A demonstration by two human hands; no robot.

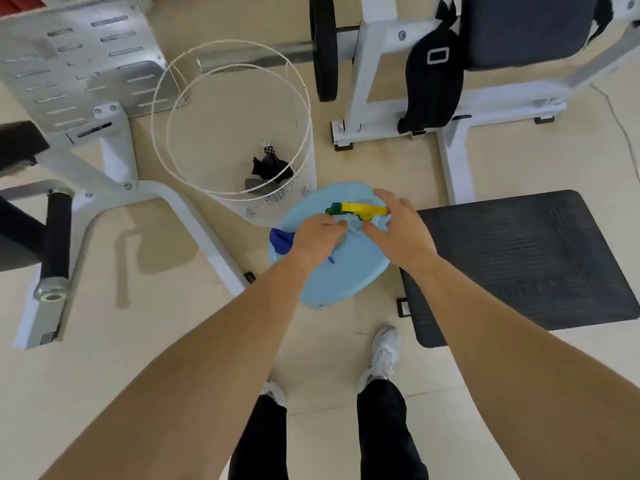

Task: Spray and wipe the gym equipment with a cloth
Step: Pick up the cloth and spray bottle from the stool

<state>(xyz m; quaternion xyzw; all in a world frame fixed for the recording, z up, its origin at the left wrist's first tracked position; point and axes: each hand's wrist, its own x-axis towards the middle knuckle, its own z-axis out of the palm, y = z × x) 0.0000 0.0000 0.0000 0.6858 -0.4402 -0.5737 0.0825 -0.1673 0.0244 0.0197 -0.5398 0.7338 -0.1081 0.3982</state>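
White steel machine frames, two of them, flank the beige floor, with one black ribbed rectangular pad at the right. One white wire basket stands between the frames, with one dark rag in it. Just beside the basket is one pale blue round plastic stool top, and on it stands one clear spray bottle with a yellow and green trigger head. The left hand curls round one blue cloth beside the bottle. The right hand spreads its fingers about the trigger head; blur hides whether it grips. Two white trainers show below
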